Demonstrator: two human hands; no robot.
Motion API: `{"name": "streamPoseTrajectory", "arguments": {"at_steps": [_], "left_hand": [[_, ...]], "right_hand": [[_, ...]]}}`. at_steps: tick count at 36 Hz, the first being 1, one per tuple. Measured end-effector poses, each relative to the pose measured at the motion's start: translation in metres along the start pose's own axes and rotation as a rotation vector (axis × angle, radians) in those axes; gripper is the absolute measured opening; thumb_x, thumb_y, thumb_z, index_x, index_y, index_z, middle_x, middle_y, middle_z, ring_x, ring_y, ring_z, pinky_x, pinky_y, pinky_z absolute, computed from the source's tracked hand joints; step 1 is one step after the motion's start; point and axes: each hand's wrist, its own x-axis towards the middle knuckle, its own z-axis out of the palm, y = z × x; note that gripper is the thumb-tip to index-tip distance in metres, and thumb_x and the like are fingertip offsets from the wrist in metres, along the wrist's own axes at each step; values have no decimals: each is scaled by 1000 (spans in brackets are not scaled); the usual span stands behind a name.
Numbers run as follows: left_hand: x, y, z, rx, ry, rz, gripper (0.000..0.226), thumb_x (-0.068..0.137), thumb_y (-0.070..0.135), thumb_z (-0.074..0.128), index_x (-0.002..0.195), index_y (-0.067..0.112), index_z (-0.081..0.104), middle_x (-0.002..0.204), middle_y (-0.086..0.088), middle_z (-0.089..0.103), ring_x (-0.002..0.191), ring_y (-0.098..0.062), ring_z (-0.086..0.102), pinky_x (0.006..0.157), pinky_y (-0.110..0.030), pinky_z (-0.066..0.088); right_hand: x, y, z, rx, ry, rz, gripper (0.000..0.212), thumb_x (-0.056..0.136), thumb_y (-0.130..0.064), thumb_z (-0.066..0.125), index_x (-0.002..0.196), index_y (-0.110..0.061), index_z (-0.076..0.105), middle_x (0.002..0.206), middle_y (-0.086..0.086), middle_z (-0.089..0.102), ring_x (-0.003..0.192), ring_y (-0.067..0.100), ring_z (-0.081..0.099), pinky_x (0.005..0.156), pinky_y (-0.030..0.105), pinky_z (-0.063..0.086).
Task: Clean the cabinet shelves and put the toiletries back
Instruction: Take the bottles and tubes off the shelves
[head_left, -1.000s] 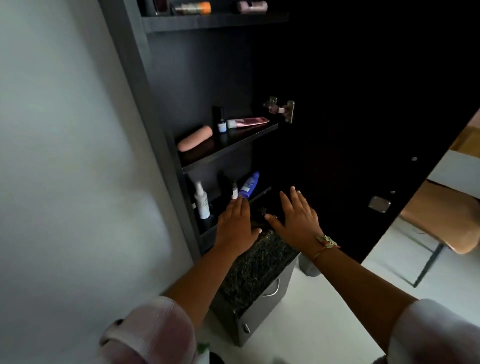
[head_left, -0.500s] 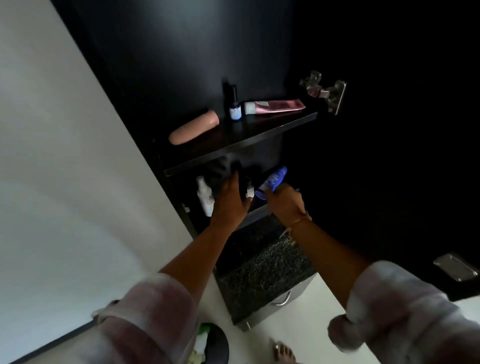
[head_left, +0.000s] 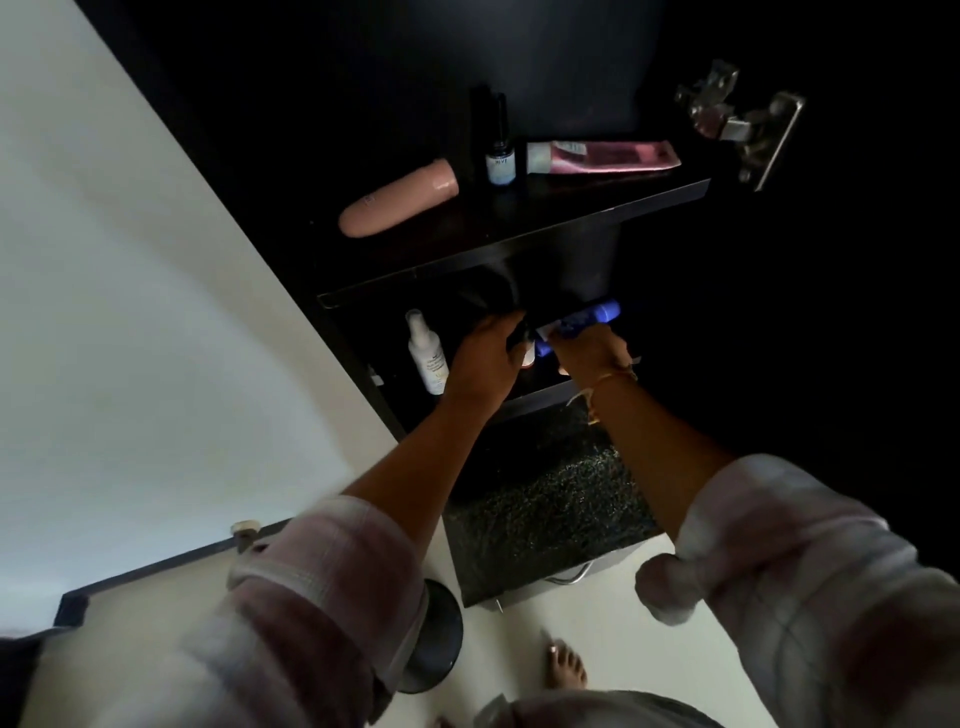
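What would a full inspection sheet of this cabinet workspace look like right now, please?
Surface: dark upper shelf and lower shelf; too dim to judge cleanliness.
Job's things: pink container lying, small dark bottle upright and pink tube lying, all on the upper shelf; white spray bottle upright on the lower shelf.
Clutter: nothing seen.
Grips: right hand holds a blue tube at the lower shelf; left hand is beside it, its hold unclear.
Cables: nothing seen.
Surroundings: door hinge; speckled-top drawer unit below; round dark object and bare foot on the floor.
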Motion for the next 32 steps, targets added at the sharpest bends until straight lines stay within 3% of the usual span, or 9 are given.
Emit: {"name": "streamPoseTrajectory", "arguments": {"at_steps": [7,10,13,16,20,23,26,28,32], "left_hand": [[1,4,0,-34,20,-91,35,90,20,63,124,17,55,114,-7,67,107,-25,63,92,-39,51],[1,6,-1,-39,4,-110,30,89,21,63,116,18,52,104,-6,68,99,-25,66,85,-41,53],[-1,6,0,-54,3,-133,29,89,20,62,116,18,51,103,-6,67,98,-25,66,85,-41,54],[-5,7,-1,-78,17,-144,29,90,17,62,117,16,51,104,-7,67,99,-24,66,86,-40,54],[-13,7,-4,-119,58,-140,31,89,13,62,119,13,52,103,-10,67,98,-24,66,86,-37,54],[-23,6,-6,-175,100,-155,31,89,13,60,119,12,50,99,-4,65,96,-21,65,86,-39,54],[-38,6,-10,-248,130,-143,29,90,19,62,116,18,49,98,2,64,95,-12,64,86,-38,55],[-53,6,-12,-261,146,-142,29,90,25,63,115,22,49,98,8,62,94,-6,63,84,-31,56],[-95,0,-15,-228,151,-185,35,89,32,67,119,24,53,89,20,57,82,5,61,72,-5,47]], "right_hand": [[22,3,2,200,-31,6,38,77,-50,68,89,-14,66,71,-3,67,66,15,68,77,36,59],[25,6,3,404,-68,53,29,73,-42,78,80,-16,65,79,-1,71,69,15,71,70,31,60],[34,8,1,655,-210,127,35,78,-26,78,103,-6,63,94,2,68,78,16,70,79,33,59],[38,11,-3,755,-362,107,55,89,-12,67,137,-2,42,99,-1,55,74,8,65,67,19,57],[38,17,-6,778,-337,108,59,86,-12,69,137,-2,41,100,1,55,82,10,58,88,29,56],[30,16,-3,809,-292,149,44,83,-17,72,121,-4,54,90,1,58,77,12,59,90,32,55],[8,15,1,789,-228,144,18,80,-23,74,87,-10,65,63,-2,59,56,10,56,57,22,51],[-9,20,3,701,-210,52,22,81,-27,71,68,-15,59,46,-7,50,39,7,45,38,21,35],[-47,47,13,536,-171,-143,27,80,-38,67,77,-11,67,67,1,64,60,17,58,54,29,43]]}}
